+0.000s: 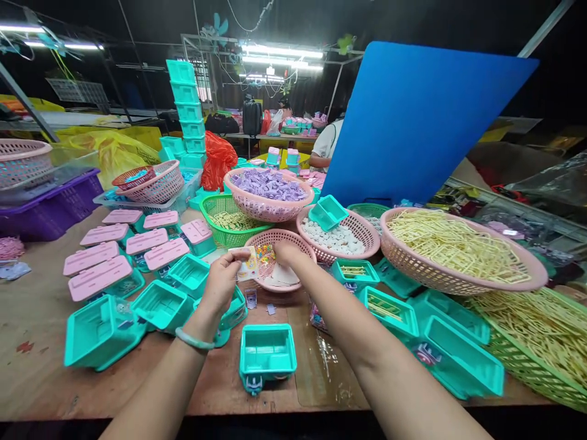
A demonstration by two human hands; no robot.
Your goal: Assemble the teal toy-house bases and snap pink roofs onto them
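Note:
My left hand (223, 282) pinches a small printed sticker sheet (248, 265) over the near rim of a small pink basket (297, 239) that holds more colourful sheets. My right hand (288, 252) reaches into that same basket, fingers bent down among the sheets; what it grips is hidden. A jade bangle sits on my left wrist. An open teal plastic box (267, 352) stands on the wooden table (41, 305) just in front of me, between my forearms.
Several open teal boxes (161, 304) and pink-lidded ones (98, 277) lie at left. Baskets of purple pieces (269, 185), white pieces (337, 238) and yellow strips (458, 247) stand behind. A blue board (413, 116) leans at right. A person sits beyond it.

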